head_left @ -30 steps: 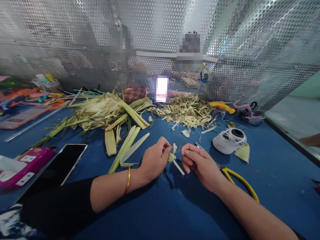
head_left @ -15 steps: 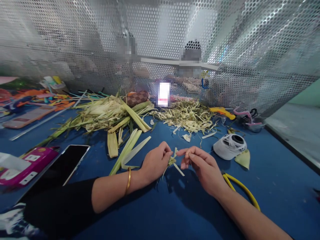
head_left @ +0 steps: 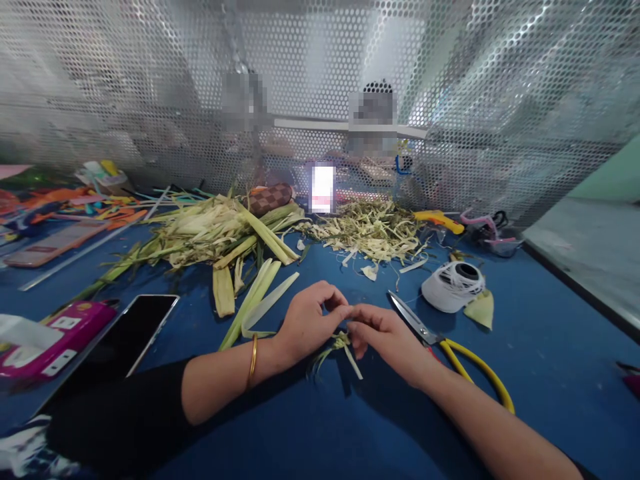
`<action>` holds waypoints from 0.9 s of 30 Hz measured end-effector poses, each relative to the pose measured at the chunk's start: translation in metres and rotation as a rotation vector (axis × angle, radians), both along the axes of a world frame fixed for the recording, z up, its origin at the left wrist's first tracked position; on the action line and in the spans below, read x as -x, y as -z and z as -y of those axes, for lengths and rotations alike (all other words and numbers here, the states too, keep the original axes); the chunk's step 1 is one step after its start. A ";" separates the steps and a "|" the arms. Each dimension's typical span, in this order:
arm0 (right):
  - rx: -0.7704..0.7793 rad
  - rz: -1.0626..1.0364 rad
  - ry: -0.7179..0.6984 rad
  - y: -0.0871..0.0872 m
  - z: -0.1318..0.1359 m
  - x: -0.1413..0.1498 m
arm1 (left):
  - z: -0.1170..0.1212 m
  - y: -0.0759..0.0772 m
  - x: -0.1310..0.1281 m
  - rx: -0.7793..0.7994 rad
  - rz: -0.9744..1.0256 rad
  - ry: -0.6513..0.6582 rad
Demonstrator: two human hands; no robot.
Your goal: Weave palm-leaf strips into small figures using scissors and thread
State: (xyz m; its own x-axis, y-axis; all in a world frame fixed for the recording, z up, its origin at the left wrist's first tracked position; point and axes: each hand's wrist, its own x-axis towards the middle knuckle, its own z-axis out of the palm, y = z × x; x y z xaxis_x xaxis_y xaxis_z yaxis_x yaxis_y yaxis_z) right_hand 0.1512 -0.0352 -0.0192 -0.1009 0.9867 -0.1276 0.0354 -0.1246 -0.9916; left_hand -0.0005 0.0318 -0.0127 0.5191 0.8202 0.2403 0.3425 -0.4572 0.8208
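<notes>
My left hand (head_left: 316, 321) and my right hand (head_left: 387, 339) meet over the blue table, fingertips touching. A small knotted bundle of pale green leaf strips (head_left: 341, 341) shows just below them, with loose ends hanging down. The curled fingers of my right hand press against its side. My left thumb and forefinger are pinched together at the meeting point; whatever lies between them is too small to make out. Scissors (head_left: 423, 327) with yellow handles lie partly behind my right wrist. Long green leaf strips (head_left: 255, 300) lie beside my left hand.
Behind are a heap of husk leaves (head_left: 205, 230) and a pile of shredded strips (head_left: 377, 230), before a perforated metal screen (head_left: 310, 67). A white thread spool (head_left: 453, 287) stands at right. A phone (head_left: 125, 340) and a magenta pack (head_left: 60, 340) lie left. People sit beyond the screen.
My right hand has moved left and its fingertips now touch my left hand's. The leaf bundle sits slightly lower under the fingers. More of the scissors has come into sight.
</notes>
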 end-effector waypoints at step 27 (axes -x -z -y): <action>-0.323 0.124 0.281 -0.009 0.007 0.004 | 0.034 -0.017 0.001 1.035 0.352 0.009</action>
